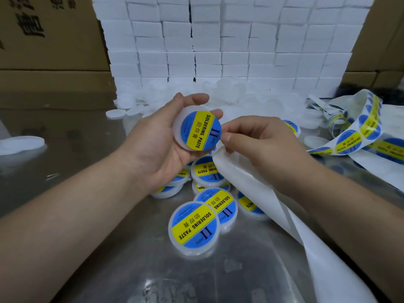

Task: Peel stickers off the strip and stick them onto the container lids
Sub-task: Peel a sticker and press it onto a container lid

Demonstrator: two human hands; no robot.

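The left hand (pixel 161 138) is cupped palm-up, thumb and fingers curled round the rim of a white lid (pixel 180 136). A blue-and-yellow "Soldering Paste" sticker (pixel 200 130) already lies flat across the lid's face. The right hand (pixel 258 147) sits just beside it, fingers curled, pinching the bare end of the backing strip (pixel 244 171). Its thumb tip is right at the sticker's edge. From that hand the peeled strip trails down under the right forearm. To the right of the right hand, its unpeeled stretch (pixel 349 141) lies rumpled with round stickers on it. Beneath both hands, finished labelled lids (pixel 194 226) are heaped on the shiny metal table (pixel 109 259). Beyond the hands lies a drift of plain lids (pixel 229 99), against a wall of white boxes (pixel 218 40) flanked by cardboard cartons (pixel 43 29).
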